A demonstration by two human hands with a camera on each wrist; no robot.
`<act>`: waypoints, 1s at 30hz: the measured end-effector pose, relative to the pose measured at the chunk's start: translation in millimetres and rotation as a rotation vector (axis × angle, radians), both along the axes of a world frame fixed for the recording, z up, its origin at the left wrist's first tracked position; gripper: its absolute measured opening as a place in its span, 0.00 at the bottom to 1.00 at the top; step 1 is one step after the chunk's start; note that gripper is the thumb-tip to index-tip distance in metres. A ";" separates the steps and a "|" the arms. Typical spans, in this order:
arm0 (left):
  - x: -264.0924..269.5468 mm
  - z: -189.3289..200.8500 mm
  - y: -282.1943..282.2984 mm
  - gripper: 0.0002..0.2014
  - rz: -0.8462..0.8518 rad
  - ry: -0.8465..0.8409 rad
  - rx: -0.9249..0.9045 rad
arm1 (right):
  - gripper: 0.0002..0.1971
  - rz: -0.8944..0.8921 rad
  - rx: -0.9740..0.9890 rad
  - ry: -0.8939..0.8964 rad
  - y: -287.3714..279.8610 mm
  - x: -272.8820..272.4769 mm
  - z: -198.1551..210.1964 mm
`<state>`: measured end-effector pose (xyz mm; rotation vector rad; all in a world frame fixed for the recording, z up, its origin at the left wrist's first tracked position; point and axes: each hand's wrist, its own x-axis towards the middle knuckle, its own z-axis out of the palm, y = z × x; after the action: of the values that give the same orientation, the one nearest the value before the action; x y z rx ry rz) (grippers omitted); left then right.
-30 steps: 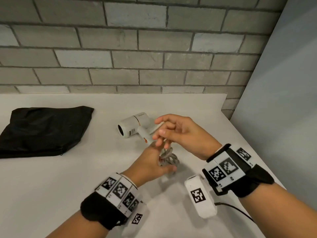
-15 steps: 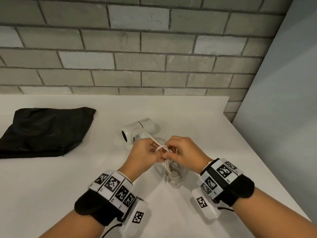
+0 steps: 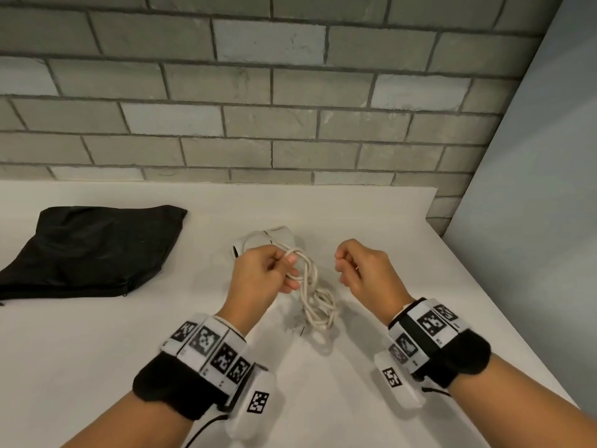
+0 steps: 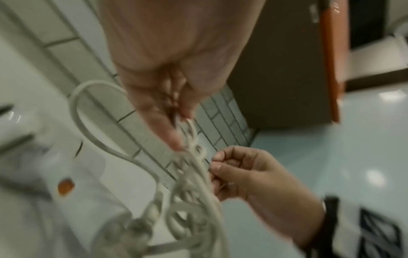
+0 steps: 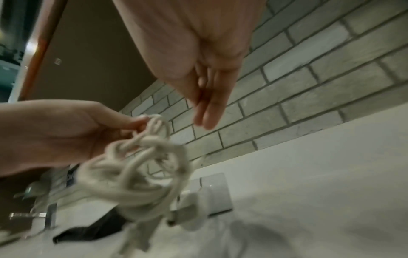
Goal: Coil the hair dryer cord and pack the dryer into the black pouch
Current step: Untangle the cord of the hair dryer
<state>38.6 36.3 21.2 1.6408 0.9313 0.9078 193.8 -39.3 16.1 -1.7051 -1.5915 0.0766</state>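
Observation:
My left hand (image 3: 287, 265) is raised over the white table and pinches the top loops of the white cord (image 3: 318, 305), whose coiled bundle hangs down to the tabletop. The left wrist view shows the cord (image 4: 77, 108) looping out from under my left fingers (image 4: 174, 137). The white hair dryer (image 3: 274, 234) lies just behind that hand, partly hidden by it. My right hand (image 3: 339, 263) hovers a short way right of the cord with its fingers curled and holds nothing. The black pouch (image 3: 90, 250) lies flat at the far left.
The white table (image 3: 97, 350) ends at a grey brick wall (image 3: 290, 124) behind. Its right edge (image 3: 504, 318) runs diagonally beside a grey panel. An orange switch (image 4: 65, 185) shows on the dryer's handle.
My right hand has let go of the cord and moved off to the right. The left hand still holds the bundle, which now hangs from it alone.

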 end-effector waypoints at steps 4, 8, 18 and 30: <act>5.0 3.1 -8.8 0.08 -0.094 -0.042 -0.006 | 0.08 0.115 0.001 -0.062 4.0 -14.2 11.6; 11.1 1.8 -14.7 0.07 -0.106 -0.042 0.008 | 0.05 0.058 -0.010 -0.209 7.7 -18.6 9.9; 10.7 -8.6 2.1 0.14 0.050 0.096 0.018 | 0.06 -0.051 -0.081 -0.139 0.8 -18.8 3.6; 0.1 -11.8 19.8 0.15 0.154 0.155 0.144 | 0.21 0.326 -0.084 1.128 -33.4 56.0 21.7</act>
<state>38.7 56.1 9.4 1.8008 1.1331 0.9809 249.8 -72.6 37.8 -1.0583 -0.9497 1.0715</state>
